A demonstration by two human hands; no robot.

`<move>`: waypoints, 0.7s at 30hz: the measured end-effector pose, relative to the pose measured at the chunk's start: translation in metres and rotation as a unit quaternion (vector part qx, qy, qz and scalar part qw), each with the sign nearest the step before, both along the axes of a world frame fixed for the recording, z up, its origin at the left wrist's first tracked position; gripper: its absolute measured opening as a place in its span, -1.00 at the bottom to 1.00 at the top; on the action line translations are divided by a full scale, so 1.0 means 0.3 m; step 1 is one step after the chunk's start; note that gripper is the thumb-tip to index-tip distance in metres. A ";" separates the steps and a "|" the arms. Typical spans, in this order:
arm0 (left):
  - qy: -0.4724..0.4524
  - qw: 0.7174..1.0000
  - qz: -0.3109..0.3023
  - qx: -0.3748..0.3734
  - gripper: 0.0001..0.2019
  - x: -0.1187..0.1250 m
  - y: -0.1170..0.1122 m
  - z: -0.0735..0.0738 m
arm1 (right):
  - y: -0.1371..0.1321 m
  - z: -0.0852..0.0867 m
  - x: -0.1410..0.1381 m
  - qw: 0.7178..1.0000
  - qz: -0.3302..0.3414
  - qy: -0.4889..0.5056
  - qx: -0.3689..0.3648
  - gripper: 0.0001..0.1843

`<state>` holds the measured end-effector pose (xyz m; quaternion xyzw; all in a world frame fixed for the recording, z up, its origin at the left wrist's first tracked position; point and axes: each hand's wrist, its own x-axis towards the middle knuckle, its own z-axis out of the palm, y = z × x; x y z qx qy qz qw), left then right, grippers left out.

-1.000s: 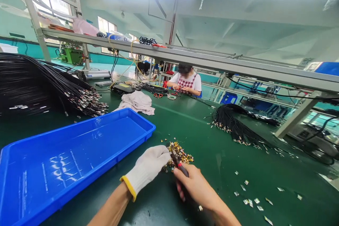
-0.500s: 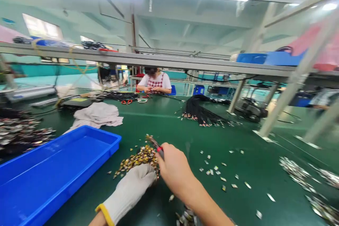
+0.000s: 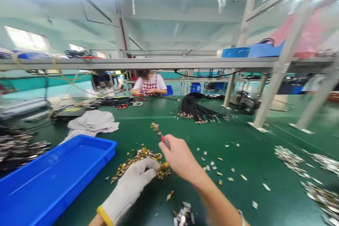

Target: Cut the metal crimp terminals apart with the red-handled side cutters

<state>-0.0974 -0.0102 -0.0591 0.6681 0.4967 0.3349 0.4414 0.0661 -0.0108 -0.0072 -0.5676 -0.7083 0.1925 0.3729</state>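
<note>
My left hand point(image 3: 136, 176), in a white knitted glove with a yellow cuff, reaches to a heap of small gold-coloured metal parts point(image 3: 140, 157). Its thumb and forefinger curve apart at the heap's right side, with nothing clearly between them. My bare right hand point(image 3: 178, 153) is closed around pliers point(image 3: 164, 140) with a red and dark grey handle. Their metal head points up and left above the table, and a small yellowish part point(image 3: 154, 126) shows at the tip. One loose connector piece point(image 3: 170, 195) lies below the hands, near a small pile of silver pieces point(image 3: 184, 214).
A blue tray point(image 3: 59, 203) stands at left, with a crumpled cloth point(image 3: 91, 123) behind it. Silver bits point(image 3: 212, 163) are scattered at right, near heaped metal pieces point(image 3: 288, 162). Black cables point(image 3: 194, 107) lie farther back. A person point(image 3: 149, 84) sits opposite, below a shelf point(image 3: 148, 64).
The pliers in my right hand have lifted up and away from the heap. My left hand's thumb and forefinger have parted, and more gold parts show beside them. The view has turned slightly right.
</note>
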 end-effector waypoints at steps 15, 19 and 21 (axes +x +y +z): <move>-0.201 0.979 0.022 -0.017 -0.85 -0.089 -0.079 0.050 | 0.008 -0.081 -0.048 0.950 0.206 0.193 -0.132 -0.96; -0.119 0.990 0.067 0.020 -0.78 -0.114 -0.084 0.077 | -0.012 -0.067 -0.045 0.965 0.203 0.149 -0.078 -0.95; -0.021 0.997 0.057 0.037 -0.80 -0.115 -0.093 0.085 | -0.027 -0.061 -0.054 0.971 0.204 0.112 -0.058 -0.93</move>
